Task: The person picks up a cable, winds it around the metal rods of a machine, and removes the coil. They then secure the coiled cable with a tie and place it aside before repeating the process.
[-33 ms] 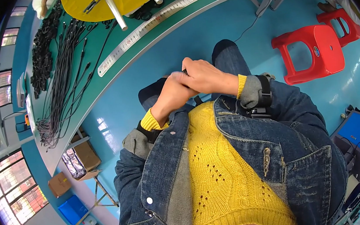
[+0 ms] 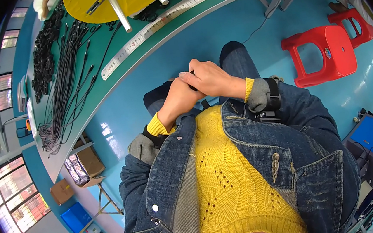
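Note:
My left hand (image 2: 178,100) and my right hand (image 2: 214,80) meet above my lap, past the hem of the yellow sweater, with fingers curled inward and touching. Between them shows a small patch of a black thing (image 2: 193,87); the hands cover most of it, so its kind cannot be told. One thumb lies across the top where the hands join. Beyond the hands runs the front edge of a green-topped table (image 2: 121,75), and both hands are apart from it.
On the table lie a long steel ruler (image 2: 163,22), a bundle of black cables (image 2: 67,88) and a yellow round piece (image 2: 93,5) with metal legs. Red stools (image 2: 341,54) stand at the right. Cardboard boxes (image 2: 61,192) and a blue bin (image 2: 75,218) are at the lower left.
The thumb on top of the joined hands has shifted slightly toward the table. The rest looks the same.

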Available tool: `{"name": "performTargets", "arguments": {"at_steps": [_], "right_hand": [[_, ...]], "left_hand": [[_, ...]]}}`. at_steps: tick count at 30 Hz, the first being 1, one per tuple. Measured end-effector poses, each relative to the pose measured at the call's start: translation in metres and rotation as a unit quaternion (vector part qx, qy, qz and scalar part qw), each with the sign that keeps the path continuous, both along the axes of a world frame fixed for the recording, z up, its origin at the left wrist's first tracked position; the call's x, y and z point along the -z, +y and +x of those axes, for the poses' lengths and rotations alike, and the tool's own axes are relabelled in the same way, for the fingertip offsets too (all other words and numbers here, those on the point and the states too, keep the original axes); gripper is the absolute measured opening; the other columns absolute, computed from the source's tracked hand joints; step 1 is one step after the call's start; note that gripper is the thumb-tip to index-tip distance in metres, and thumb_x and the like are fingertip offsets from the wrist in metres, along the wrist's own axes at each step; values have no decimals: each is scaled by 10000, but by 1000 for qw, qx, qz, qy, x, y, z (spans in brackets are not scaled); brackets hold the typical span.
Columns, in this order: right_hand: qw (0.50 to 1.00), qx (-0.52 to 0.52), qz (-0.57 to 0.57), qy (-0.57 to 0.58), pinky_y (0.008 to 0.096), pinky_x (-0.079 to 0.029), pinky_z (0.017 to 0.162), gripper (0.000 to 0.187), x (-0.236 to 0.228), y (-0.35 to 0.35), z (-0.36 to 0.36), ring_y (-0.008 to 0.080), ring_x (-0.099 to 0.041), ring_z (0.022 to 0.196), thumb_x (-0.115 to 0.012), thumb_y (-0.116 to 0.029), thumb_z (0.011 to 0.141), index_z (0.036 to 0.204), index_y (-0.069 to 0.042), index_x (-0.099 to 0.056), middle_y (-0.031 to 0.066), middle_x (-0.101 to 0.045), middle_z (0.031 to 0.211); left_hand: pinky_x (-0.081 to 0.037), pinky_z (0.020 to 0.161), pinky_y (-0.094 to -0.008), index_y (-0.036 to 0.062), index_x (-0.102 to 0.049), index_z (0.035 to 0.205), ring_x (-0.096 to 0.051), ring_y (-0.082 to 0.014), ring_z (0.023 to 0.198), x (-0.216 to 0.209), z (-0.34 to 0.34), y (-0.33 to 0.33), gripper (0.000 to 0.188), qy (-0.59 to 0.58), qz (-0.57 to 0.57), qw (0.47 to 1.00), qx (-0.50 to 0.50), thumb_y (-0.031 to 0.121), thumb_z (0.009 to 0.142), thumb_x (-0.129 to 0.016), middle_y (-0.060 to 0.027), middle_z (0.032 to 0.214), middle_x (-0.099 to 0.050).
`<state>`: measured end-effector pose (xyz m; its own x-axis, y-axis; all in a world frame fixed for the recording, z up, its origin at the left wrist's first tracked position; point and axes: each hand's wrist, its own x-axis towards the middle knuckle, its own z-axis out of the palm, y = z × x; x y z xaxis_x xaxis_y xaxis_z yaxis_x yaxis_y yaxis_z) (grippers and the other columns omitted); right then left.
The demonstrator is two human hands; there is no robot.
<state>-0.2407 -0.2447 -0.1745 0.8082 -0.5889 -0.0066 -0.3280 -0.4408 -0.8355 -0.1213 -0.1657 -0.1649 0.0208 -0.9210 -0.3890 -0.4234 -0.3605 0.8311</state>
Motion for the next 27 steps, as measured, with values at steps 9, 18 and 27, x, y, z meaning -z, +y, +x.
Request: {"name": "performTargets", "arguments": {"at_steps": [9,18,27], "right_hand": [[958,62,271,-63,342,-400,490,435,2,-20,6,220,-523,521,-481,-416,864,813,15,-511,106,-515,563],[969,-86,212,89,291,-427,514,276,74,-20,-26,143,-545,528,-556,-243,826,687,-6,-534,79,-580,584],[953,-94,260,122,284,-433,540,258,55,-23,-1,137,-552,569,-563,-216,815,709,18,-544,71,-593,623]], "left_hand": [[-405,462,-220,-5,-589,796,-531,-110,534,-17,17,2,189,256,116,950,-135,160,747,-666,-59,644,-601],[-289,350,-141,52,-575,913,-463,-40,469,-44,97,49,151,303,353,880,-98,180,834,-566,-4,652,-546],[-428,565,-230,11,-632,841,-559,-117,671,-128,328,41,178,-30,-259,830,-494,177,807,-577,-69,810,-633]]}}
